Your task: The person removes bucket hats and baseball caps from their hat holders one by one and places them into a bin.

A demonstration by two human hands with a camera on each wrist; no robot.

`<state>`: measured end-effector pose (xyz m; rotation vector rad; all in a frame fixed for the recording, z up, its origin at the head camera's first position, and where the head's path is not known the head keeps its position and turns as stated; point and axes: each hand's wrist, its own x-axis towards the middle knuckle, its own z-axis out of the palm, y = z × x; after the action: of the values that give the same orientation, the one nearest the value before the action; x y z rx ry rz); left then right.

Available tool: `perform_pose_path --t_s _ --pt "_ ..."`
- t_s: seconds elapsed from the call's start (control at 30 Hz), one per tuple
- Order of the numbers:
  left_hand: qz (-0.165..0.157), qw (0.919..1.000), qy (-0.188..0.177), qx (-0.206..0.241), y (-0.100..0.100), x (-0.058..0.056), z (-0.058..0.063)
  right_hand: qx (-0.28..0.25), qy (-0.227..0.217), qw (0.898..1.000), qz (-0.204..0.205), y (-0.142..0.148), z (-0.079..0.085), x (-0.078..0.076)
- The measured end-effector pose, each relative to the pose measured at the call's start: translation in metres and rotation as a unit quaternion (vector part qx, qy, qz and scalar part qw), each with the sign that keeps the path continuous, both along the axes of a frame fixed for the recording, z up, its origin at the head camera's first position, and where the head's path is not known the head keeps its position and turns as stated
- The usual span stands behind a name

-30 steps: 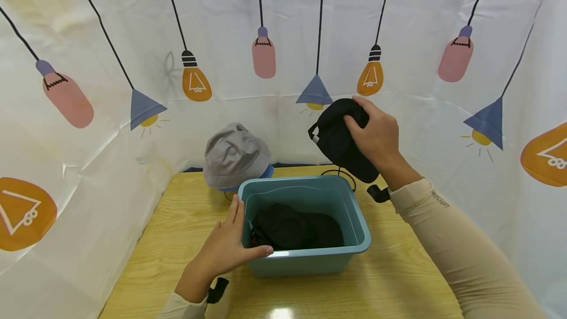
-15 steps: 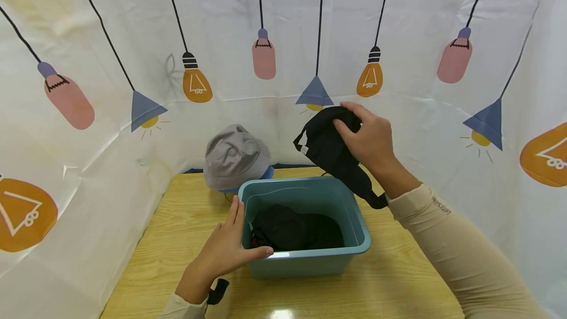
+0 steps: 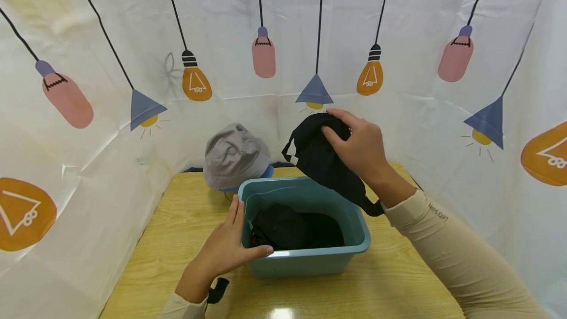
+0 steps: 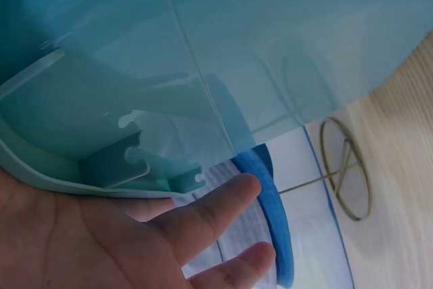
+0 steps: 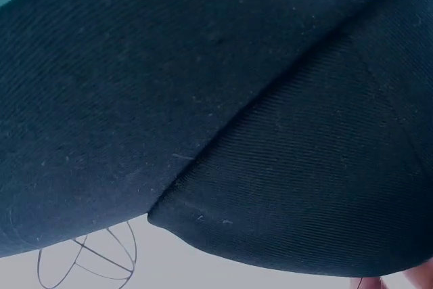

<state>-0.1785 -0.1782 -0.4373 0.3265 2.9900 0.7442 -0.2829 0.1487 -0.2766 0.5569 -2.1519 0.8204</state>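
Note:
Above the back right of a blue-green plastic bin (image 3: 305, 264), my right hand (image 3: 361, 146) pinches a black cap (image 3: 321, 154) between thumb and fingers. The cap hangs tilted, its adjuster strap to the left. In the right wrist view the cap's dark cloth (image 5: 203, 113) fills most of the picture, with bits of fingers (image 5: 421, 274) at the lower right corner. My left hand (image 3: 226, 247) rests on the bin's front left corner, thumb along the front rim and fingers straight along the left side. Dark headwear (image 3: 283, 228) lies inside the bin.
A grey bucket hat (image 3: 236, 156) sits over something blue (image 3: 267, 172) at the back left of the wooden table (image 3: 177, 240). A wire stand's round base (image 4: 345, 167) shows in the left wrist view. Behind hangs a lamp-printed white curtain (image 3: 283, 127).
My right hand has carried the black cap left and slightly down, from beyond the bin's back right corner to over its back rim. The left hand and bin have stayed still.

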Motion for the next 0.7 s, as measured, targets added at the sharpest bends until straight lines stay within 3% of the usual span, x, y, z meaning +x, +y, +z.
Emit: perform_pose_path --t_s 0.7 --pt "0.002 1.0 -0.003 0.0 0.001 0.0 0.0 0.074 0.002 0.995 0.063 -0.026 -0.023 0.026"
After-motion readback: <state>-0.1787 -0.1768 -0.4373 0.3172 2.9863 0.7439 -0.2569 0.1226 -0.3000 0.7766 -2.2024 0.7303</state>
